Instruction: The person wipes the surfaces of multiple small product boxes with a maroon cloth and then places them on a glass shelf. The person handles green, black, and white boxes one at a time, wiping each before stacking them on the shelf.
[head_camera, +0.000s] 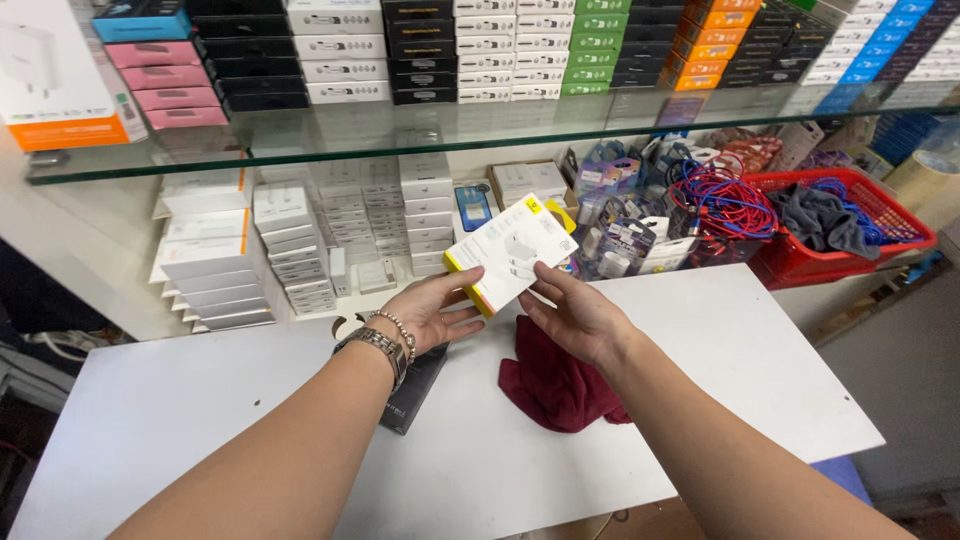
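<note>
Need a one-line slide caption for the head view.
Both hands, left and right, hold a white box over a white table with a maroon cloth.

Bright even light, soft shadows, slight wide-angle bending at edges
</note>
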